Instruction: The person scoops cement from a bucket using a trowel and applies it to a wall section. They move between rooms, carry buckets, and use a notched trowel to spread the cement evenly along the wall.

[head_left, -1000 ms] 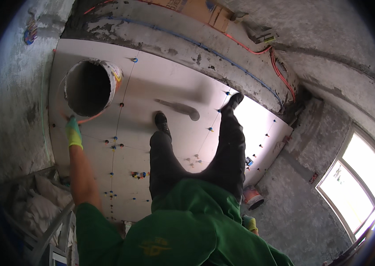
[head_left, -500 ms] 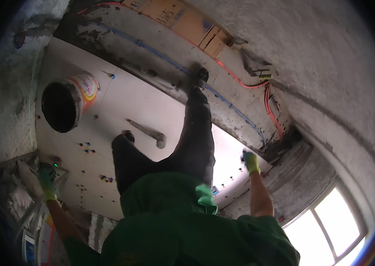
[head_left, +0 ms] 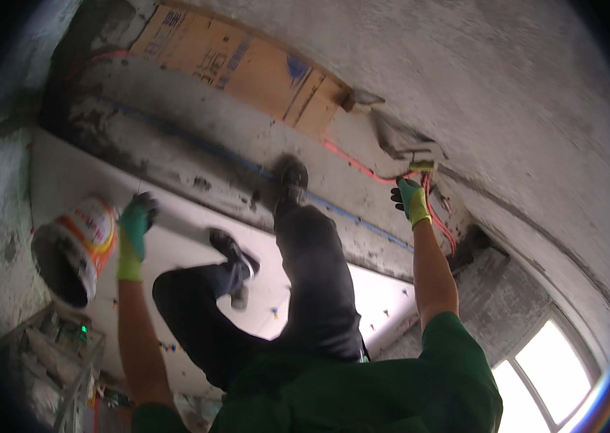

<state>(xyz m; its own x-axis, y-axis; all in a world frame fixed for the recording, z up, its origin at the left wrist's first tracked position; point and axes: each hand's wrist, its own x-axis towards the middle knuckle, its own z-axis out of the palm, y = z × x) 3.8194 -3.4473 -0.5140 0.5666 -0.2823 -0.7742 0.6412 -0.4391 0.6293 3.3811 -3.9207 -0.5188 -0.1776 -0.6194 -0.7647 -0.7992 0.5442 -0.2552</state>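
Both my hands wear green and yellow gloves with dark fingertips. My left hand (head_left: 136, 232) hangs above the pale tiled floor (head_left: 182, 209), right of a white and orange bucket (head_left: 95, 231), not visibly touching it. Its fingers are loosely bent and apart, with nothing seen in them. My right hand (head_left: 411, 200) is raised out to the right, just below a red conduit (head_left: 362, 167) in the picture. Its fingers are half curled and apart, and no held object shows. A mallet (head_left: 240, 297) lies on the tiles, mostly hidden by my left shoe (head_left: 234, 254).
My other shoe (head_left: 292, 180) is on the rough concrete strip, by a blue conduit (head_left: 348, 214). Flattened cardboard (head_left: 225, 61) lies beyond. Several coloured tile spacers (head_left: 168, 347) dot the tiles. A metal frame (head_left: 77, 390) stands lower left; a window (head_left: 546, 368) is lower right.
I have stepped ahead, and my view has shifted. My left hand has risen from beside the metal frame to near the bucket. My right hand has left the tile edge and moved up.
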